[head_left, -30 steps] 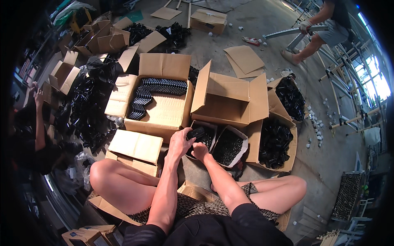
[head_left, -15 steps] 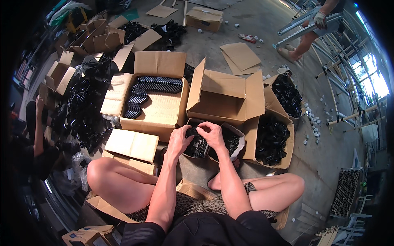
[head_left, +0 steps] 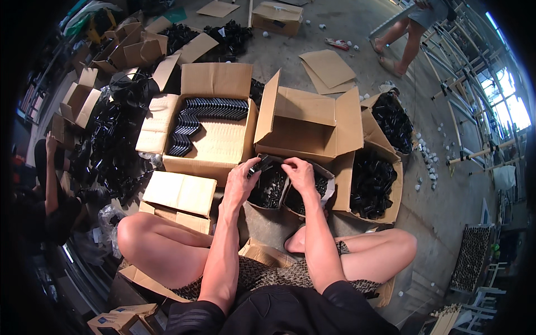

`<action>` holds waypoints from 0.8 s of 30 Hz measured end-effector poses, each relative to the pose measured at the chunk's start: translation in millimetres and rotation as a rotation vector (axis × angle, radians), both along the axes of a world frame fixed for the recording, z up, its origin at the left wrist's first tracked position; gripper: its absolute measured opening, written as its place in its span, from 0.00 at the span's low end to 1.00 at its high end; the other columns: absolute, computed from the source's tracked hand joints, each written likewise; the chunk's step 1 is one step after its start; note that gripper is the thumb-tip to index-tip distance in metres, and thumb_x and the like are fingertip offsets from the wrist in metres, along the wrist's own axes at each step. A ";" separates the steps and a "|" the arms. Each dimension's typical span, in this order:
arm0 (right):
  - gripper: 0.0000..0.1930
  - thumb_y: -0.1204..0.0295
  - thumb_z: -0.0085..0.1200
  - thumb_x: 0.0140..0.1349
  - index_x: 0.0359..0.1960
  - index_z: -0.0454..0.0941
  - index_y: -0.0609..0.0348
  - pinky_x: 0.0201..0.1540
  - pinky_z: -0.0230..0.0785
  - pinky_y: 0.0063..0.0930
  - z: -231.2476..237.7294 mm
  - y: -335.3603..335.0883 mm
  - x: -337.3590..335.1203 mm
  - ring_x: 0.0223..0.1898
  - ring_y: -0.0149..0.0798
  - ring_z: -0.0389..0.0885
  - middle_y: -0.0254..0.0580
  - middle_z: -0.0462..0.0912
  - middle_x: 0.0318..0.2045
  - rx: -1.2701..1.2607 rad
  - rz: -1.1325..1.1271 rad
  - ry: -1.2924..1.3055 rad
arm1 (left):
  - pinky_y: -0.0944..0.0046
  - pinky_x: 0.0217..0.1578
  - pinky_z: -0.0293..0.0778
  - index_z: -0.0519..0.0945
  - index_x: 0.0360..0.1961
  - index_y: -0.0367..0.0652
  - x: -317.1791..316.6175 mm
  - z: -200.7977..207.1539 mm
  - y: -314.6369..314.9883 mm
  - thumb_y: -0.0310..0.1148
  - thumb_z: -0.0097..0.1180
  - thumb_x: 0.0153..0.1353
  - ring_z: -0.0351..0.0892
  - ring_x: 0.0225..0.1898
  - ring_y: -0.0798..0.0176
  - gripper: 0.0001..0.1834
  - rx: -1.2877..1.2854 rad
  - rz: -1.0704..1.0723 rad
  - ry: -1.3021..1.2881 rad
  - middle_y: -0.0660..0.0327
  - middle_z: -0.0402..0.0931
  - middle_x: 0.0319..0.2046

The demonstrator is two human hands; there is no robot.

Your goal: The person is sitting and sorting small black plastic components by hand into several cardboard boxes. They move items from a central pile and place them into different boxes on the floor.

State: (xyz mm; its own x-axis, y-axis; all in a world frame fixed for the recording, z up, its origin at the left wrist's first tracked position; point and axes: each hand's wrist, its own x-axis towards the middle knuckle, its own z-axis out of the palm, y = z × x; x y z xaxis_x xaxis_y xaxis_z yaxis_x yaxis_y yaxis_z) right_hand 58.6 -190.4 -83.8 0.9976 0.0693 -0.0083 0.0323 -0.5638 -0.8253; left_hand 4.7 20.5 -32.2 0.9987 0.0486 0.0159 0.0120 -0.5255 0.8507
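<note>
My left hand (head_left: pixel 241 180) pinches a black plastic part (head_left: pixel 262 163) above a small carton (head_left: pixel 260 209) of small dark pieces, perhaps screws. Just right of it, my right hand (head_left: pixel 302 177) is over a second small carton (head_left: pixel 330 190), also holding small dark pieces. Its thumb and fingers are drawn together, and what they hold, if anything, is too small to make out. Ahead on the left, an open cardboard box (head_left: pixel 206 171) contains black angled parts (head_left: pixel 215 107) in neat rows. An open box (head_left: pixel 307 105) stands behind the small cartons.
Loose black parts fill a carton (head_left: pixel 397 205) on the right; a heap of them (head_left: pixel 109 145) lies to the left. A closed box (head_left: pixel 178 192) is by my left knee. White balls (head_left: pixel 429 162) dot the floor near metal racks. One person (head_left: pixel 410 42) stands far right; another's arm (head_left: pixel 51 173) shows left.
My hands were together over the left small carton; they have moved apart, the right one shifting right. The black part shows more plainly in my left hand. The far person has moved.
</note>
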 end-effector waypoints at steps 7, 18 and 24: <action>0.12 0.72 0.64 0.50 0.36 0.82 0.58 0.49 0.76 0.47 -92.2 -52.1 -56.3 0.44 0.59 0.83 0.58 0.84 0.38 -0.596 -0.017 0.401 | 0.68 0.37 0.77 0.79 0.54 0.38 5.0 1.1 1.8 0.31 0.61 0.64 0.81 0.35 0.71 0.18 -0.258 0.112 0.039 0.60 0.84 0.35; 0.07 0.74 0.58 0.49 0.23 0.78 0.67 0.42 0.75 0.50 -128.3 -57.6 -71.1 0.39 0.62 0.82 0.64 0.81 0.31 -0.556 0.011 0.315 | 0.72 0.40 0.81 0.76 0.57 0.36 12.8 -1.4 -4.8 0.30 0.58 0.67 0.81 0.39 0.73 0.19 -1.146 0.205 0.023 0.61 0.81 0.39; 0.05 0.75 0.57 0.47 0.24 0.83 0.63 0.30 0.76 0.43 -133.5 -62.1 -74.1 0.27 0.55 0.84 0.57 0.81 0.22 -0.517 0.017 0.165 | 0.72 0.41 0.79 0.77 0.57 0.38 11.1 9.2 -5.3 0.31 0.59 0.66 0.81 0.41 0.74 0.19 -1.104 0.191 -0.002 0.63 0.82 0.43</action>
